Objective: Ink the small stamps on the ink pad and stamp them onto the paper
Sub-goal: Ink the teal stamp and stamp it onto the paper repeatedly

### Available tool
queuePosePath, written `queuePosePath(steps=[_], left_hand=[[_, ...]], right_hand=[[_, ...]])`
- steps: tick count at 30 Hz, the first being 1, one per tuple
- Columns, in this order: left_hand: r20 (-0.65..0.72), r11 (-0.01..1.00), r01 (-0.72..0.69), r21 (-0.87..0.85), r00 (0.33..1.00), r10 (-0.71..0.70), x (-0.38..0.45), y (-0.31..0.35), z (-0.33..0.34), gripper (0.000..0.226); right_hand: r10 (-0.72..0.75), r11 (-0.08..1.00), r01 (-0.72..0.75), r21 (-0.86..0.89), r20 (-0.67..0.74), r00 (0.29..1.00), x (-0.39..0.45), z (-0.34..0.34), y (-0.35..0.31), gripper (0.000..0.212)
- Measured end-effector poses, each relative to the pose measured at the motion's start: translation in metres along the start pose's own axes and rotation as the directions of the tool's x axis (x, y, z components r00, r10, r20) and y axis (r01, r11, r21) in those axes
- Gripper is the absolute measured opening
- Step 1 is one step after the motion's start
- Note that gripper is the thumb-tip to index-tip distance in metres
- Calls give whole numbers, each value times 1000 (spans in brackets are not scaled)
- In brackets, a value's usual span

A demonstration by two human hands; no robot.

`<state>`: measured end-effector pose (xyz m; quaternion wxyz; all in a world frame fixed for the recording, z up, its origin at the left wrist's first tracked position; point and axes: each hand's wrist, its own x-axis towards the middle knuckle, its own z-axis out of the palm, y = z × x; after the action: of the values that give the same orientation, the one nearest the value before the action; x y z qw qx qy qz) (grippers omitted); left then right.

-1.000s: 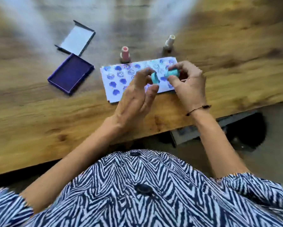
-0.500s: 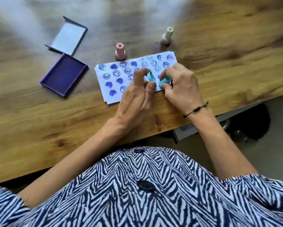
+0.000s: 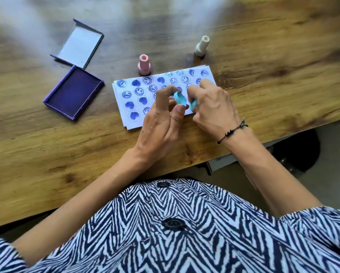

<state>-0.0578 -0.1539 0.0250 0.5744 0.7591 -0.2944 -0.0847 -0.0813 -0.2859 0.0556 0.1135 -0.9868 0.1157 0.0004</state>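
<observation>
A white paper covered with several blue smiley and heart prints lies on the wooden table. Above its right half, my left hand pinches a round teal cap between thumb and fingers. My right hand grips the teal stamp body just to the cap's right, the two pieces slightly apart. The open purple ink pad sits left of the paper. A pink stamp and a cream stamp stand upright beyond the paper's far edge.
The ink pad's lid lies open side up behind the pad. The table's near edge runs diagonally just under my wrists, with a dark chair base on the floor at the right.
Both hands have come lower over the paper. The teal cap and stamp body, close together before, are held a little further apart and tilted.
</observation>
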Motion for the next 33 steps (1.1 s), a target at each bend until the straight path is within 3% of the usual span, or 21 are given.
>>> queuePosePath(steps=[10,23,28,33], left_hand=[[-46,997,-62,-45,997,60,0,-4,0,26],[-119,998,-20,-56,993,13,1,-4,1,27],[-137,999,-6,-44,991,0,3,-4,0,27],[-151,1000,0,-20,989,-3,1,-2,-2,25]], right_hand=[[-2,1000,3,-22,15,1000,1,-1,-2,16],[48,999,-47,-18,53,997,-2,-10,-3,19],[108,977,-63,203,-217,970,-10,-47,11,16],[171,947,-102,305,-209,963,-25,-54,19,16]])
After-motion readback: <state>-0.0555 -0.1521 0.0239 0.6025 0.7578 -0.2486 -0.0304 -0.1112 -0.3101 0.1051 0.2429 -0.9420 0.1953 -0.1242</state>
